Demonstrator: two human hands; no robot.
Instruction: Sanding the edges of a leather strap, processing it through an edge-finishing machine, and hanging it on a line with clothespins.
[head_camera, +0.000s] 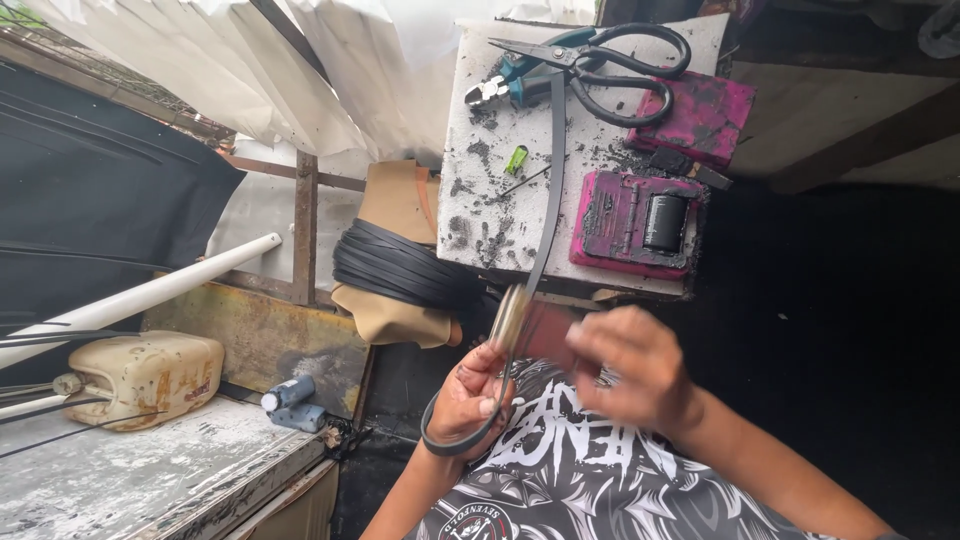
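Below the table (470, 150), hands (470, 395) (630, 370) gripping black strap (552, 170) — scissors (620, 65) above

Makeshift workshop: scissors (620, 62), pliers (515, 80), straps (400, 265)

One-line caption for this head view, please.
Left hand holds a looped black strap while the blurred right hand works beside it, below a white block bearing scissors.

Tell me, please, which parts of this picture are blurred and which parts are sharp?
In the head view, the right hand is smeared by motion blur, as is the flat object at its fingertips; the left hand holding the dark strap is clearer; the scissors and pink box are sharp; daylight is soft, without glare.
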